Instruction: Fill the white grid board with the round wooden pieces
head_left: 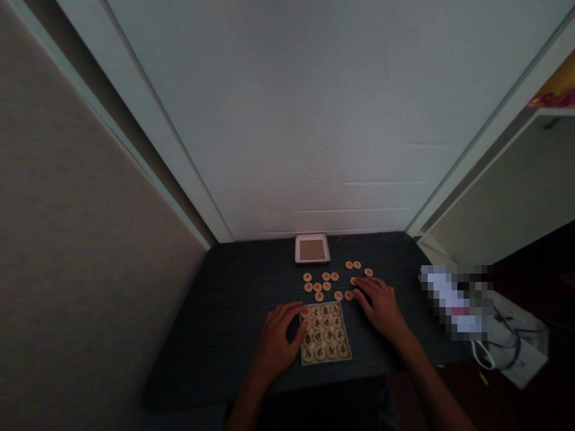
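A shallow square box (348, 347) of Chinese chess pieces lies on the dark table, its pieces in rows, mostly with black characters. My left hand (279, 336) rests at the box's left edge, thumb and fingers apart. Its fingertips touch or hover by a red-marked piece (305, 312) in the top left corner, and the thumb partly covers the piece below. On the right, my right hand (381, 304) is spread low over the table, fingertips at a loose Chinese chess piece (353, 281). Another red-marked piece (349, 296) lies by its thumb.
Several loose red-marked pieces (326, 287) are scattered beyond the box. A tray-like lid (312, 261) stands near the white panel (278, 149) at the back of the dark table (224, 311). Cables and a pale box (523, 365) are off to the right.
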Motion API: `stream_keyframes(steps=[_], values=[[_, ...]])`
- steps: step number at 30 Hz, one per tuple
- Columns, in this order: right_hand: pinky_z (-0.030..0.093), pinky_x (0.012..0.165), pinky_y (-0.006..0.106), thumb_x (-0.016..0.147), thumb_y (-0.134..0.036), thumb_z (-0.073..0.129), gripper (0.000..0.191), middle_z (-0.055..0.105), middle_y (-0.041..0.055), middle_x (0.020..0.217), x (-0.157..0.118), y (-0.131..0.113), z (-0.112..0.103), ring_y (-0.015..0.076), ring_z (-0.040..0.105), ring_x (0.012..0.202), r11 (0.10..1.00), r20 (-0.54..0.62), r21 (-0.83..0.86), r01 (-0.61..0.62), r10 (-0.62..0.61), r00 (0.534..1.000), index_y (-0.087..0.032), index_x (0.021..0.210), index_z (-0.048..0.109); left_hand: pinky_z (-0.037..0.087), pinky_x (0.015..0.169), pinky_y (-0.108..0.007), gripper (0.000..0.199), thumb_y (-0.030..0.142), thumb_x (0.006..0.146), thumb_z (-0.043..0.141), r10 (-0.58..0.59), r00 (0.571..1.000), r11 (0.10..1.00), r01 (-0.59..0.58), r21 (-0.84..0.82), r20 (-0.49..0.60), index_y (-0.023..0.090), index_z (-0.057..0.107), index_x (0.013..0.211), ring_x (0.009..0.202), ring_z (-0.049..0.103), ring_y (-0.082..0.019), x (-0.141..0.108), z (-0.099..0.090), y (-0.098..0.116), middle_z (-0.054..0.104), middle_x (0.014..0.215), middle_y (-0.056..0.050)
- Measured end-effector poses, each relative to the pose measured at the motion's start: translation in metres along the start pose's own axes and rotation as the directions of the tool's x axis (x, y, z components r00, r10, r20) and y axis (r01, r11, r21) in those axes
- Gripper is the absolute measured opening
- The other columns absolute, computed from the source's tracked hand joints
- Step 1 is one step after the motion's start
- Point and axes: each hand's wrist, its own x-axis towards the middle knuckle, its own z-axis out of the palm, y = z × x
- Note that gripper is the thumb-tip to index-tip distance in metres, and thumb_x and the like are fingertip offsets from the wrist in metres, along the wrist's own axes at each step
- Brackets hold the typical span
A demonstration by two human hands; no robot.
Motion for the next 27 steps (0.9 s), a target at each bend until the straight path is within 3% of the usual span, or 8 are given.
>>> stream_keyframes(steps=[17, 27], values=[[0.043, 0.093, 0.047, 0.100, -0.040, 0.045, 0.038, 0.068, 0.0074, 0.130, -0.026, 0.021, -0.010, 0.0304, 0.056, 0.122, 0.999, 0.014, -0.027, -0.037, 0.037, 0.999, -0.028, 0.131, 0.063, 0.047, 0.101, -0.050, 0.028, 0.029, 0.097, 0.055, -0.007, 1.000, 1.000, 0.007, -0.001, 0.021, 0.029, 0.060, 0.124, 0.118, 0.060, -0.026, 0.001, -0.001, 0.000, 0.065, 0.130, -0.006], [0.047, 0.095, 0.047, 0.096, -0.041, 0.054, 0.032, 0.071, 0.0090, 0.121, -0.053, 0.033, -0.004, 0.0298, 0.063, 0.114, 0.998, -0.092, 0.064, -0.002, 0.008, 0.996, -0.025, 0.121, 0.067, 0.046, 0.103, -0.048, 0.028, 0.029, 0.097, 0.054, -0.015, 1.000, 1.000, 0.015, -0.015, 0.026, 0.028, 0.058, 0.125, 0.119, 0.059, -0.025, 0.001, 0.000, 0.001, 0.065, 0.129, -0.005]])
